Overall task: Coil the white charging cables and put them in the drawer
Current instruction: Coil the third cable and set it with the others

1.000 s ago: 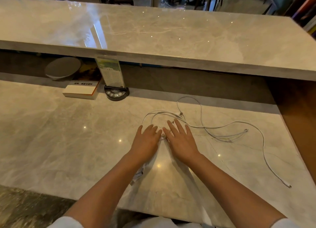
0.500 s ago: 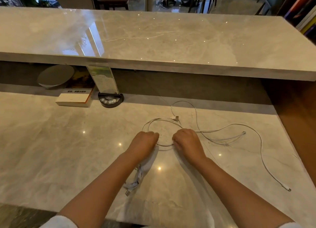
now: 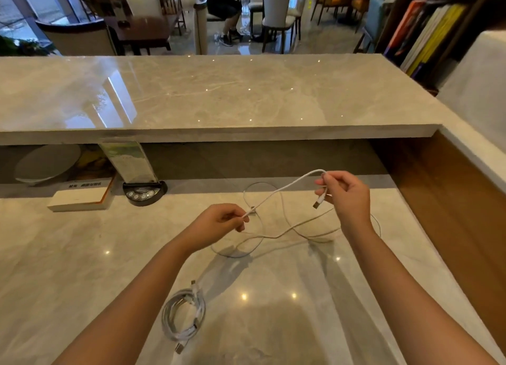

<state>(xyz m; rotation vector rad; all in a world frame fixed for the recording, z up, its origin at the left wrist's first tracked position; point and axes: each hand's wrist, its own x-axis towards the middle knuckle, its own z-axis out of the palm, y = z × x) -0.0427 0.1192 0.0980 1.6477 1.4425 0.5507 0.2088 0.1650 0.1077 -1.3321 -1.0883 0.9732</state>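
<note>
A loose white charging cable [image 3: 284,189] stretches in the air between both hands, its slack looping on the marble desk [image 3: 68,255] below. My left hand [image 3: 219,222] pinches the cable near the middle of the desk. Raised to the right, my right hand [image 3: 345,197] grips the cable near its USB plug [image 3: 319,201], which dangles from the fingers. A second white cable [image 3: 183,321] lies coiled on the desk near the front, between my forearms. No drawer is in view.
A raised marble counter [image 3: 219,99] overhangs the back of the desk. Beneath it stand a white book [image 3: 79,199], a black button device with a leaflet holder [image 3: 142,193] and a round white dish [image 3: 45,164]. A wooden side panel [image 3: 451,200] closes the right.
Both hands lifted off the desk with the loose cable; my right hand rose to the right holding the plug end. The coiled cable, earlier under my left forearm, now lies exposed.
</note>
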